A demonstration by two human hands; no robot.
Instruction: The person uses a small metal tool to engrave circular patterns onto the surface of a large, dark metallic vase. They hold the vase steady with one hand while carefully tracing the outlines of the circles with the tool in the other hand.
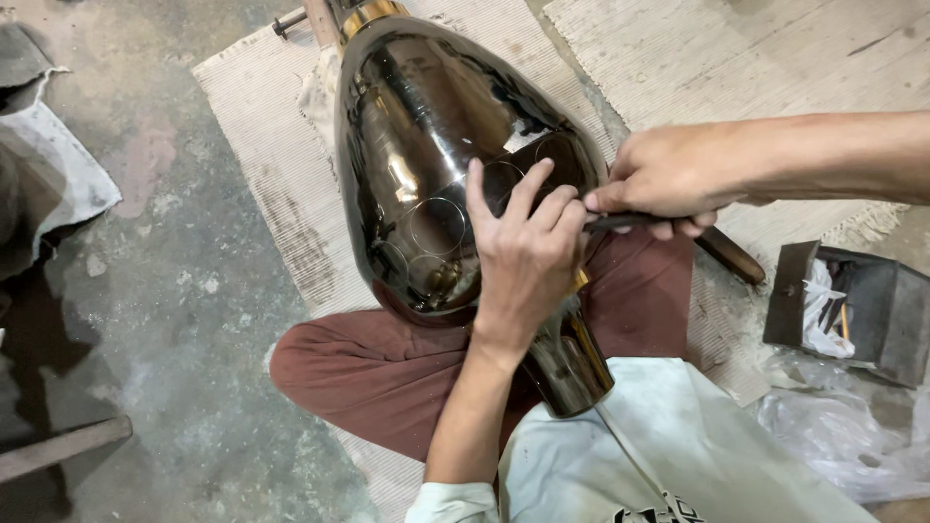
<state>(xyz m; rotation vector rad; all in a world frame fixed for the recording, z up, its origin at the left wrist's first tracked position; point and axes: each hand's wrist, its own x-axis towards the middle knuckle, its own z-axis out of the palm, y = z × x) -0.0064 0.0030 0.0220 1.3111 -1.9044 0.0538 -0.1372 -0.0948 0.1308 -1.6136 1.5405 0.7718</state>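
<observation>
The large, glossy dark metal vase lies across the person's lap, likely heavy, stiff and slippery, steadied under the spread left hand while the right hand pinches a thin dark tool just beside those fingers.

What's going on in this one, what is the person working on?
A person sits cross-legged on a woven mat on the floor, with a large dark, glossy, egg-shaped metal vessel lying across their lap. The left hand rests on the vessel's surface beside scribed circles. The right hand grips a thin dark tool whose tip meets the left fingers. A small dark box holding bits sits to the right.
</observation>
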